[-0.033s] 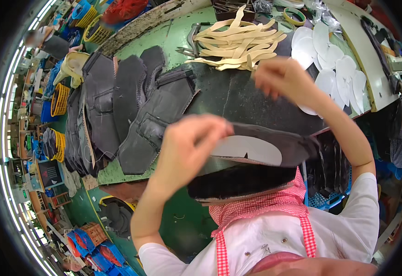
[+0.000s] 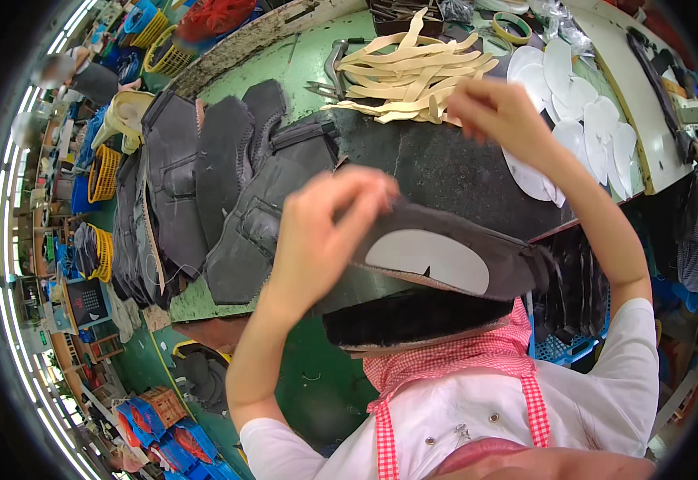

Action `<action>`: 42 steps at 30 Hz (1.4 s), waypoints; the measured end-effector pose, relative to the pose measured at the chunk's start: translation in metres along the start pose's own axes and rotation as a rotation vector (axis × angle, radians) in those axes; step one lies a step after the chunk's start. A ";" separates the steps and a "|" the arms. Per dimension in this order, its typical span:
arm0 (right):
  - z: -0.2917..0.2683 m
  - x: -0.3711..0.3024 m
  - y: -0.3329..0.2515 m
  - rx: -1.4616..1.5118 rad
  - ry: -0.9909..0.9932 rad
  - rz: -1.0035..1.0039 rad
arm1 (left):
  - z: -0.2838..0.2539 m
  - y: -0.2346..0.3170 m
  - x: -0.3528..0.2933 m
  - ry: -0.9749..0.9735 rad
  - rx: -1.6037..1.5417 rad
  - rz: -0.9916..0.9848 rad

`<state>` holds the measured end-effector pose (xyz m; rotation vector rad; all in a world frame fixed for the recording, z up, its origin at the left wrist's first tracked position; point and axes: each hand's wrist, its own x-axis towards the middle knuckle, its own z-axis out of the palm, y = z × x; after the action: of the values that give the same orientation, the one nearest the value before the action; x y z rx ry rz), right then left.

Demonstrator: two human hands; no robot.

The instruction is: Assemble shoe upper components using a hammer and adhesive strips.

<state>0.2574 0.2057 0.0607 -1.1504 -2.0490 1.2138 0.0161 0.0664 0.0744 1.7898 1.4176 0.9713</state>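
Raising the dark piece (image 2: 477, 239) higher, your left hand (image 2: 317, 224) keeps fingers clamped on it; your right hand (image 2: 507, 116), shifted toward the white cutouts (image 2: 597, 128), has fingers I can't judge.

No lettering, label, number or sign can be read.
To the left of the green workbench (image 2: 285, 64), a dark rectangular panel (image 2: 87, 301) carries small lighter marks in rows, too small to make out as letters or figures. At the workbench's near edge, the white half-oval insert (image 2: 441, 258) shows a single small black wedge on its lower edge; whether printed mark or notch cannot be told.
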 end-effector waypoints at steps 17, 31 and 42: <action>0.027 0.088 0.040 -0.491 -0.154 -0.358 | 0.028 -0.101 0.096 0.144 0.637 -0.113; 0.031 0.084 0.053 -0.513 -0.033 -0.487 | 0.035 -0.104 0.110 0.082 -0.146 -0.163; 0.035 0.081 0.054 -0.321 0.254 -0.515 | 0.037 -0.116 0.113 0.209 -0.024 -0.164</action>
<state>0.2111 0.2722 -0.0045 -0.7770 -2.1955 0.4818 0.0060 0.1992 -0.0243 1.5623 1.6448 1.1084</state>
